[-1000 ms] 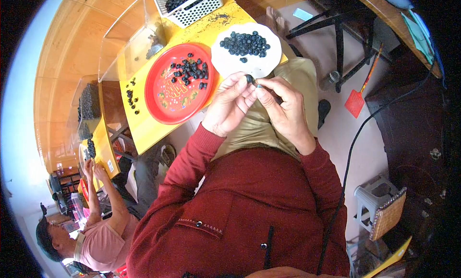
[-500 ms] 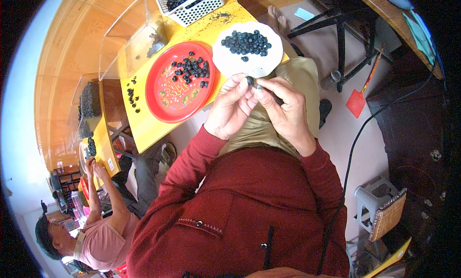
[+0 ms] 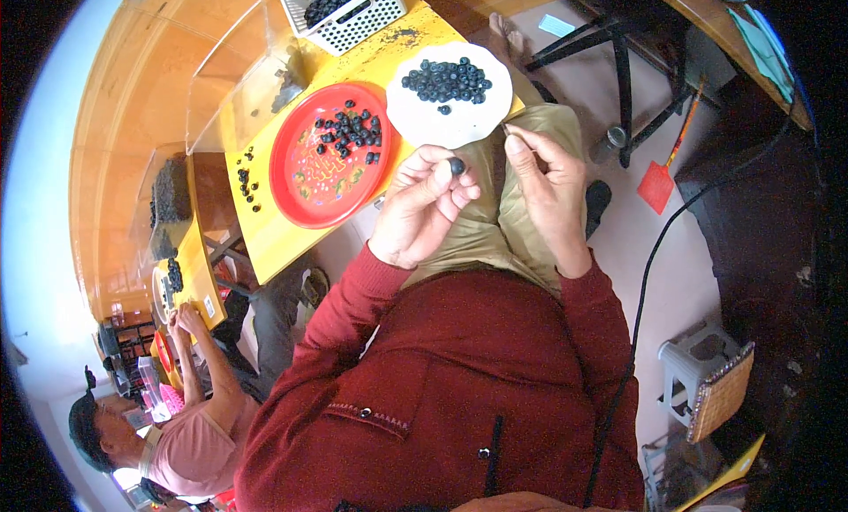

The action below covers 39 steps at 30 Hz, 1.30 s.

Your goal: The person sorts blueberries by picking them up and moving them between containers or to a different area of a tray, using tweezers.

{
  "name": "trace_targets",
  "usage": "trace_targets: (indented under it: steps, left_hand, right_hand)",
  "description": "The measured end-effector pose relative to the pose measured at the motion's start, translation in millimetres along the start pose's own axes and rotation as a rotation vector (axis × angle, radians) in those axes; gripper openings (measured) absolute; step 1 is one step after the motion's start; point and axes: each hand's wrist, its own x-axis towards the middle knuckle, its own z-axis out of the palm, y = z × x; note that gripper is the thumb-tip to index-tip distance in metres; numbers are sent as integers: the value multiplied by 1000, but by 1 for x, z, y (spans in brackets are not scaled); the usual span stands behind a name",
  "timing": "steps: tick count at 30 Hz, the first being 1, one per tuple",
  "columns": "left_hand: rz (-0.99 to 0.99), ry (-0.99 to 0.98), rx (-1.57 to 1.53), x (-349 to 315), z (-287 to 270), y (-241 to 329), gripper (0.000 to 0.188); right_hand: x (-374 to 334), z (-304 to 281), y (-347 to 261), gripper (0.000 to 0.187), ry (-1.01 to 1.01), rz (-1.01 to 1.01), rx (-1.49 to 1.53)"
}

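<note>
My left hand (image 3: 415, 198) pinches one small, round black piece (image 3: 457, 166) between thumb and fingers, below the white plate. Apart from it, to the right, my right hand (image 3: 549, 181) is closed in a pinch near the plate's edge; something tiny may be at the fingertips, too small to name. Many similar black pieces (image 3: 452, 81) are clustered on the white scalloped plate (image 3: 442, 132). Left of that, a red oval tray (image 3: 305, 207) with a printed pattern bears more of them (image 3: 353, 132). A short row of pieces (image 3: 247, 181) lies on the yellow table (image 3: 283, 251).
At the table's far end stands a white perforated basket (image 3: 367, 24) of black pieces, with dark scraps (image 3: 402, 37) beside it. A clear plastic panel (image 3: 230, 53) rises at left. A co-worker (image 3: 199, 424) sits left. A red fly swatter (image 3: 656, 187), black cable (image 3: 649, 273) and grey stool (image 3: 693, 371) are right.
My hands have parted: the right has drawn away to the right, while the left keeps hold of the black piece, slightly lower. The view has shifted a little.
</note>
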Motion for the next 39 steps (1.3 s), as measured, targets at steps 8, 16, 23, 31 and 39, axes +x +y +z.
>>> trace_targets:
  steps: [8, 16, 23, 31, 39]
  left_hand:
    - [-34, 98, 74, 3, 4, -2, 13]
    - [-61, 55, 81, -2, -2, -5, 14]
    - [-67, 92, 63, -4, 3, -4, 16]
    - [31, 121, 324, -16, -3, 26, 12]
    - [255, 452, 1449, -12, -52, 88, 12]
  right_hand:
    - [-8, 9, -16, 24, -217, -193, 85]
    - [-10, 4, -16, 18, -261, 101, 268]
    - [-12, 7, -13, 17, -269, 164, 392]
    - [-17, -1, -4, 15, -205, 190, 228]
    - [-25, -15, 4, 13, -144, 228, 275]
